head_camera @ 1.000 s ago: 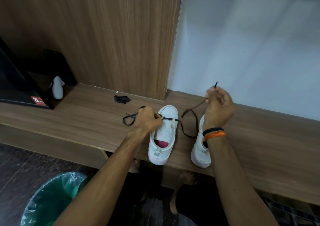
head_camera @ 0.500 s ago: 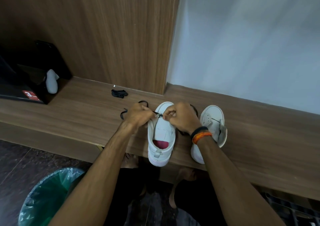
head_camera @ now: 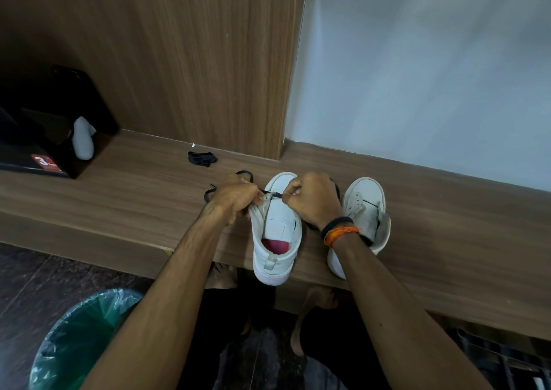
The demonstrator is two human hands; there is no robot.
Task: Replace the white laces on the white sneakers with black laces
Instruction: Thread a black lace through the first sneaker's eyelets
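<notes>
Two white sneakers stand on the wooden shelf (head_camera: 134,192), heels toward me. Over the left sneaker (head_camera: 277,234), which has a red insole, both hands work a black lace (head_camera: 269,193). My left hand (head_camera: 235,198) grips the sneaker's left eyelet edge, with a loop of the lace trailing behind it. My right hand (head_camera: 313,201) pinches the lace near the eyelets by the toe. The right sneaker (head_camera: 365,207) stands untouched beside my right wrist. A second bundled black lace (head_camera: 202,158) lies farther back on the shelf.
A black box (head_camera: 41,154) with a red label and a white object (head_camera: 83,142) sit at the shelf's left end. A wood panel and white wall rise behind. A bin with a green liner (head_camera: 80,342) stands on the dark floor below left.
My right hand, raised to the right pulling the lace taut, came down to the left sneaker's eyelets. The right sneaker is now uncovered. My left hand stayed at the sneaker.
</notes>
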